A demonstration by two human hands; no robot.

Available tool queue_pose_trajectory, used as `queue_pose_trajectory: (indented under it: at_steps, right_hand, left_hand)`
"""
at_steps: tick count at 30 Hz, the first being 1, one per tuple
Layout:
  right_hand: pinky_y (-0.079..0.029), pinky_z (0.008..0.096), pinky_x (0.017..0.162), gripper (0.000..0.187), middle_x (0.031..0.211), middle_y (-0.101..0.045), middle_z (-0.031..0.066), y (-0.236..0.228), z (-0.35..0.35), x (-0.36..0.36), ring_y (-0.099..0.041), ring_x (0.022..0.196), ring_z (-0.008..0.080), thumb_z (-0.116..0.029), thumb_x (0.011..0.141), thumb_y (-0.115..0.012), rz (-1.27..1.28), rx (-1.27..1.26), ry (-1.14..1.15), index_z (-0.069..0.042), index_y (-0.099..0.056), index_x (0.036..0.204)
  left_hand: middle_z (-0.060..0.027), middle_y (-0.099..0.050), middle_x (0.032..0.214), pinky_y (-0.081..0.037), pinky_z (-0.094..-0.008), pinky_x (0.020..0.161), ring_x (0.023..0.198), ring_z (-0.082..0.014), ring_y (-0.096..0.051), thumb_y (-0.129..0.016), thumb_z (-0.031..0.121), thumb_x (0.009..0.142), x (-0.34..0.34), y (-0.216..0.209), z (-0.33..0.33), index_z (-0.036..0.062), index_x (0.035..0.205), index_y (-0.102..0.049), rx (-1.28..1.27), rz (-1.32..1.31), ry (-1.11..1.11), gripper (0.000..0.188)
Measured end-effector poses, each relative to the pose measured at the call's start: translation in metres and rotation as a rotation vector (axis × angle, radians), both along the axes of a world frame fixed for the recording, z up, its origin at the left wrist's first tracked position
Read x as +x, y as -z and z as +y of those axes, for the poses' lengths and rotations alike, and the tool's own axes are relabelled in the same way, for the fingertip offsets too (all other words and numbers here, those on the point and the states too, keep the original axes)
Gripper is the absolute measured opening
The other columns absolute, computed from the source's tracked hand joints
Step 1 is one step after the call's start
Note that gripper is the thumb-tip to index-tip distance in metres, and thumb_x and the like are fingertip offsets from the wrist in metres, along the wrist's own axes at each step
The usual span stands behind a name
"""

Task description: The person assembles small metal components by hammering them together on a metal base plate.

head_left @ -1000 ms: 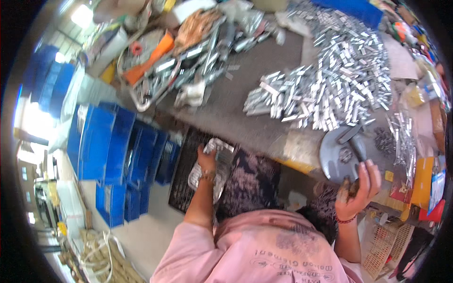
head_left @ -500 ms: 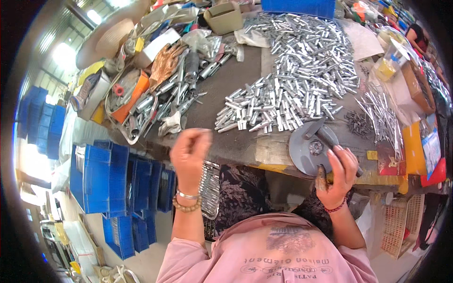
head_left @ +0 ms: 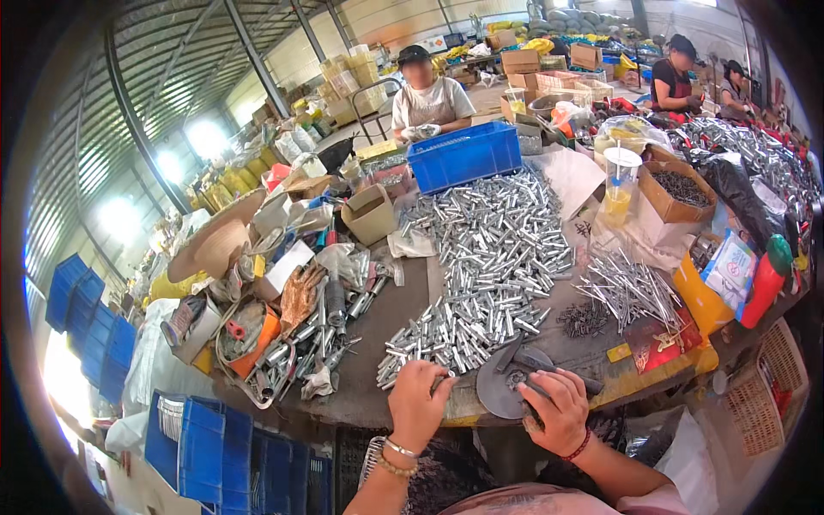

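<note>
L hand (head_left: 418,396) curled on small metal tube (head_left: 442,382), R hand (head_left: 560,408) gripping dark tool (head_left: 534,396) on round plate (head_left: 500,388)

A person's left hand (head_left: 418,403) pinches a silver tube (head_left: 443,383) at the edge of a heap of metal tubes (head_left: 491,257); the right hand (head_left: 560,410) grips a grey round tool (head_left: 508,384) on the worktable (head_left: 369,399).

Our left hand (head_left: 418,403) is bare, with a gold bead bracelet (head_left: 393,464) and a thin silver bangle (head_left: 398,448) at the wrist. Our right hand (head_left: 560,410) is bare too, ringed by a red cord bracelet (head_left: 580,447). Below, our pink top (head_left: 549,500) shows.
</note>
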State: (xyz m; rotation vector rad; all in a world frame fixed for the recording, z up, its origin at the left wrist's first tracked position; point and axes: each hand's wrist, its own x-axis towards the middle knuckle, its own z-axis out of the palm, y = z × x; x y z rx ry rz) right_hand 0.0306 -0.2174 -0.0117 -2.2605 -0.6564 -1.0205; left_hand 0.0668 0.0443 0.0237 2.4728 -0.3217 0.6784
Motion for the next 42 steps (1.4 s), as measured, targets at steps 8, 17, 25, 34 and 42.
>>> queue_pose_trajectory:
  at_steps: [8, 17, 25, 34, 42]
  right_hand:
    - [-0.052, 0.0465, 0.105, 0.048, 0.130, -0.067, 0.0049, 0.000, 0.003, 0.005, -0.070, 0.119, 0.0239, -0.017, 0.078, -0.077, 0.034, 0.025, -0.048, -0.016, -0.078, 0.125]
    - [-0.052, 0.0477, 0.107, 0.049, 0.131, -0.069, 0.0048, -0.010, 0.000, 0.001, -0.068, 0.122, 0.0268, -0.021, 0.077, -0.078, 0.227, 0.072, -0.132, -0.018, -0.078, 0.126]
    - [-0.048, 0.0539, 0.112, 0.048, 0.138, -0.066, 0.0141, -0.017, -0.010, 0.005, -0.061, 0.130, 0.0384, -0.011, 0.083, -0.080, 0.258, 0.232, -0.308, -0.010, -0.073, 0.130]
    - [-0.049, 0.0499, 0.111, 0.056, 0.133, -0.068, 0.0065, -0.014, -0.014, 0.007, -0.066, 0.127, 0.0290, -0.018, 0.074, -0.084, 0.323, 0.142, -0.301, -0.016, -0.076, 0.130]
    - [-0.057, 0.0449, 0.102, 0.057, 0.134, -0.068, 0.0156, -0.035, -0.024, -0.005, -0.067, 0.121, 0.0358, -0.004, 0.077, -0.079, 0.401, 0.302, -0.416, -0.011, -0.073, 0.134]
  left_hand:
    - [-0.0132, -0.069, 0.113, -0.053, -0.0452, 0.089, 0.104, -0.0358, -0.065, -0.086, 0.011, 0.083, 0.005, 0.021, -0.011, 0.0049, 0.099, -0.071, -0.038, -0.216, -0.140, 0.023]
    - [-0.0136, -0.069, 0.112, -0.051, -0.0478, 0.094, 0.107, -0.0366, -0.064, -0.086, 0.010, 0.077, 0.000, 0.018, -0.016, 0.0049, 0.095, -0.070, -0.007, -0.190, -0.167, 0.024]
    - [-0.0127, -0.068, 0.111, -0.052, -0.0470, 0.095, 0.107, -0.0355, -0.065, -0.089, 0.012, 0.075, 0.003, 0.014, -0.018, 0.0064, 0.093, -0.073, 0.054, -0.137, -0.155, 0.024]
    - [-0.0110, -0.067, 0.111, -0.051, -0.0482, 0.097, 0.110, -0.0352, -0.065, -0.089, 0.013, 0.076, 0.004, 0.013, -0.019, 0.0082, 0.090, -0.072, 0.102, -0.188, -0.095, 0.022]
    - [-0.0091, -0.069, 0.108, -0.051, -0.0483, 0.095, 0.107, -0.0346, -0.065, -0.088, 0.018, 0.077, -0.003, 0.014, -0.013, 0.0101, 0.090, -0.074, 0.167, -0.185, -0.063, 0.020]
